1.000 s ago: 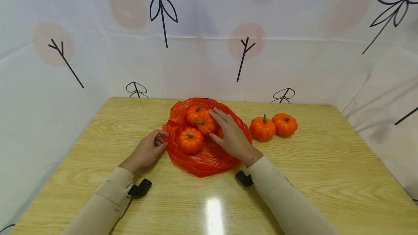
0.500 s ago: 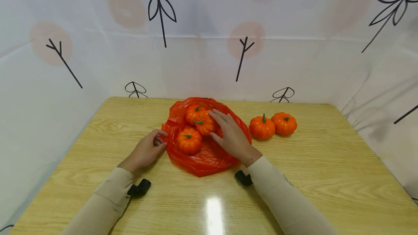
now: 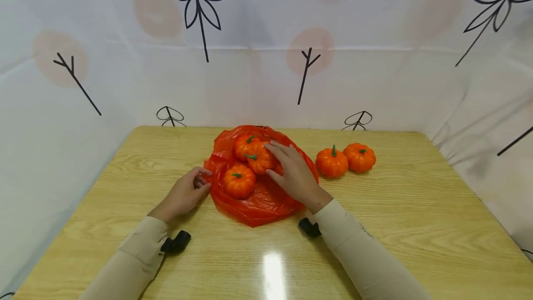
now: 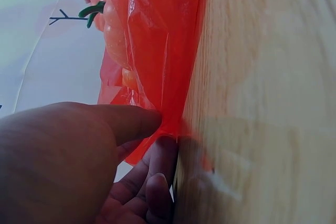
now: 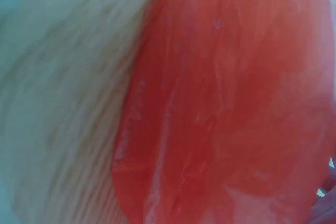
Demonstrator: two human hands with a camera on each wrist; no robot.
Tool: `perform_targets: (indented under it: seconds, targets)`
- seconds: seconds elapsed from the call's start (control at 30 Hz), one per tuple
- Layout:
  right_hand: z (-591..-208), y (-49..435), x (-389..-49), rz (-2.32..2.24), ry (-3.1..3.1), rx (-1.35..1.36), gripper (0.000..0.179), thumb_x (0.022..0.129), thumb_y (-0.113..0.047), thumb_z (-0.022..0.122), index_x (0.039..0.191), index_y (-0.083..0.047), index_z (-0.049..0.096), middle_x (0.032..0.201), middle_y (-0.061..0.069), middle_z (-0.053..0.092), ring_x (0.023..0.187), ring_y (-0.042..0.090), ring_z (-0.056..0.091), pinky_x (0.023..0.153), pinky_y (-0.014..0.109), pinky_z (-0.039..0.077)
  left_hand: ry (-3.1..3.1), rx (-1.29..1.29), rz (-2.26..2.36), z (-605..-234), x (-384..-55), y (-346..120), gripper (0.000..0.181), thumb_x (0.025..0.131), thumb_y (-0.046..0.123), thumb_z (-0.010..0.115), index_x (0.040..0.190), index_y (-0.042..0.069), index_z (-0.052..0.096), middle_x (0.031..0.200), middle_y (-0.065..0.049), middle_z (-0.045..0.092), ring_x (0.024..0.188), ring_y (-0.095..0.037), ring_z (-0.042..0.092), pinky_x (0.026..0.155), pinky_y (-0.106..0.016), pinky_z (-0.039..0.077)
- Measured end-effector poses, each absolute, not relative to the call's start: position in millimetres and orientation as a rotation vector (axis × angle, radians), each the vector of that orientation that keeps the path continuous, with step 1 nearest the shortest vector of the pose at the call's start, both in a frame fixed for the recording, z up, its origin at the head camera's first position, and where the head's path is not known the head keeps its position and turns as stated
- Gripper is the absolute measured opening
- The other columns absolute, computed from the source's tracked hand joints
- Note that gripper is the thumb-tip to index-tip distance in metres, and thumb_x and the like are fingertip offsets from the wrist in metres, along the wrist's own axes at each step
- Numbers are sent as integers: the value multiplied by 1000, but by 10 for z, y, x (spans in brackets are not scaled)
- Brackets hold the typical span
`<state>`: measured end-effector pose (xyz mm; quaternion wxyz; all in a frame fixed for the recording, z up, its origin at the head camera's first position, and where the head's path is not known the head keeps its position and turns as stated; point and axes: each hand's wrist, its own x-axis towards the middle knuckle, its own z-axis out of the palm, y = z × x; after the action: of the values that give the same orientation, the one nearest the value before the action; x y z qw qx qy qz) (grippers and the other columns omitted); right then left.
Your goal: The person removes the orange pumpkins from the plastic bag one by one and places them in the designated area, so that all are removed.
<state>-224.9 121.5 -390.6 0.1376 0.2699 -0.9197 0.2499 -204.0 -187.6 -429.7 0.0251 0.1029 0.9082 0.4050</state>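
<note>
Front pumpkin (image 3: 239, 182) has shifted slightly left inside the bag (image 3: 266, 205).

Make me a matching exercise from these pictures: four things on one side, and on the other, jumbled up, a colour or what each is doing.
1. Left hand
2. Right hand
3. Sleeves
4. Bag

A. Beige
B. Reaching over pumpkins
C. Red
D. Pinching thin plastic

Pairs: 1-D, 2-B, 3-A, 4-C
</note>
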Motion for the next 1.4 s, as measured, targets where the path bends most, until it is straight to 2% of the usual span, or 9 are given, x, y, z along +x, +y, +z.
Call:
perform_targets:
  seconds: [0.3,0.7,1.1,1.4]
  targets:
    - [-3907,1220,-2196,797,-2533,775,67,89,-21,77,149,-13,47,152,9,46,137,30,47,112,47,42,2806,320,1265,-4330,-2038,-1903,25,100,13,61,124,8,57,101,-10,62,89,-18,60,83,-34,50]
    - [-3902,1278,-2092,862,-2416,775,67,88,-20,79,147,-13,48,151,9,47,137,30,46,110,49,43,2807,309,1258,-4338,-2045,-1895,25,100,13,61,124,9,57,100,-9,62,89,-17,60,81,-29,50]
    - [-3868,1391,-2011,858,-2443,758,68,88,-20,78,148,-13,47,152,8,45,139,29,46,109,46,45,2799,286,1254,-4338,-2053,-1899,25,99,13,62,124,10,56,101,-9,62,89,-18,60,83,-32,51]
    - [-3890,1494,-1978,875,-2413,757,70,86,-18,80,148,-13,47,151,8,45,134,31,52,102,45,51,2795,280,1253,-4318,-2043,-1899,26,99,14,61,124,10,56,101,-9,63,88,-18,61,82,-32,51]
